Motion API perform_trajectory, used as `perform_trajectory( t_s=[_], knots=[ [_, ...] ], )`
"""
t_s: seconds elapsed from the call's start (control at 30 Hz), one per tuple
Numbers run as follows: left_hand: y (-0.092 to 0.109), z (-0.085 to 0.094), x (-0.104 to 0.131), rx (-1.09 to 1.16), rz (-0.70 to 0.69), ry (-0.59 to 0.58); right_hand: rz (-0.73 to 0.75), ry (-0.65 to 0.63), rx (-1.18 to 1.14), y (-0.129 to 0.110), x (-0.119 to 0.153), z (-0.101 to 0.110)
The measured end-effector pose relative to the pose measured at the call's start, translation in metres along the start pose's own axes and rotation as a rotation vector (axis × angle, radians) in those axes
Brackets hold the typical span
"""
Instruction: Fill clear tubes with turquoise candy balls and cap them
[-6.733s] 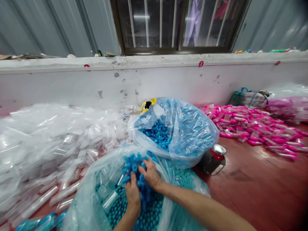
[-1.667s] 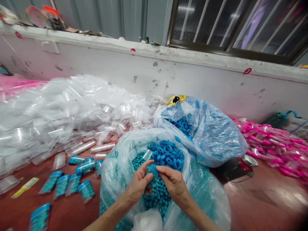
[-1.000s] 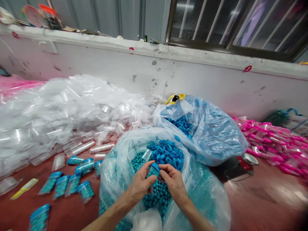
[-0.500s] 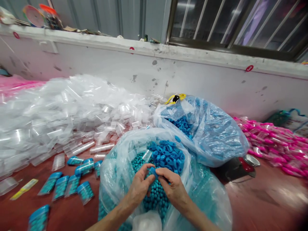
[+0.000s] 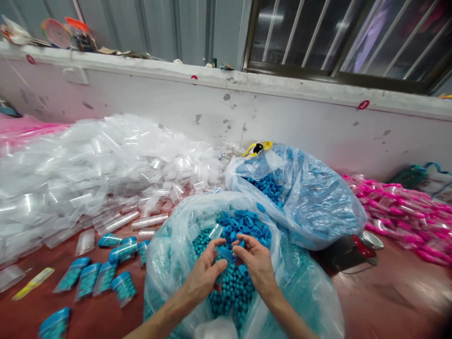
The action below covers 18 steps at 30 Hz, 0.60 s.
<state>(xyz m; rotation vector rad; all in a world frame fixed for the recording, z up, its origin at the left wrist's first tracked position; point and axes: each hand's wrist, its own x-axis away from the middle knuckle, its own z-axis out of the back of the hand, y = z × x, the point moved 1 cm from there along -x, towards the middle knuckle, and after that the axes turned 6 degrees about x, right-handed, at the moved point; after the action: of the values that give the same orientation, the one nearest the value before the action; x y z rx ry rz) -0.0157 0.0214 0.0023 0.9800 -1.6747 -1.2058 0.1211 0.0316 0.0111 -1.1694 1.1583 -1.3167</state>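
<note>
Both hands are over an open plastic bag (image 5: 169, 263) of teal beads (image 5: 235, 287) and blue caps (image 5: 247, 223). My left hand (image 5: 206, 268) has its thumb and fingers curled round a small container with a blue top (image 5: 226, 255), mostly hidden by the fingers. To its right, my right hand (image 5: 256, 263) pinches a small blue piece (image 5: 241, 243) between thumb and fingertips. The hands are a little apart. Clear empty containers (image 5: 216, 231) rest among the beads at the back left of the bag.
Filled bead containers (image 5: 87, 280) and a yellow cutter (image 5: 33, 284) lie left on the red table (image 5: 388, 306). Clear containers (image 5: 106, 174) are heaped behind. Another bag (image 5: 318, 207) of blue caps stands behind right, near a dark metal object (image 5: 346, 252) and pink packets (image 5: 406, 212).
My hands have moved slightly apart, the right one outward and upward with a small blue piece at its fingertips. A blue cap now shows on the beads below the right hand.
</note>
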Motion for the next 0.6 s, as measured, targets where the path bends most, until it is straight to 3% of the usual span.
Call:
perform_trajectory(
  t_s=[0.17,0.27,0.47,0.6],
  knots=[
    [0.002,-0.006,0.004,0.093,-0.078,0.104,0.208,-0.283,0.481,-0.002,0.019,-0.002],
    [0.004,-0.008,0.005,0.150,-0.117,0.112,0.261,-0.352,0.700,0.002,0.024,-0.006],
    [0.008,-0.011,0.004,0.160,-0.124,0.113,0.526,-0.053,0.872,0.017,0.026,-0.021],
    [0.009,-0.016,0.004,0.193,-0.067,0.195,0.584,0.012,0.862,0.025,0.028,-0.025]
  ],
)
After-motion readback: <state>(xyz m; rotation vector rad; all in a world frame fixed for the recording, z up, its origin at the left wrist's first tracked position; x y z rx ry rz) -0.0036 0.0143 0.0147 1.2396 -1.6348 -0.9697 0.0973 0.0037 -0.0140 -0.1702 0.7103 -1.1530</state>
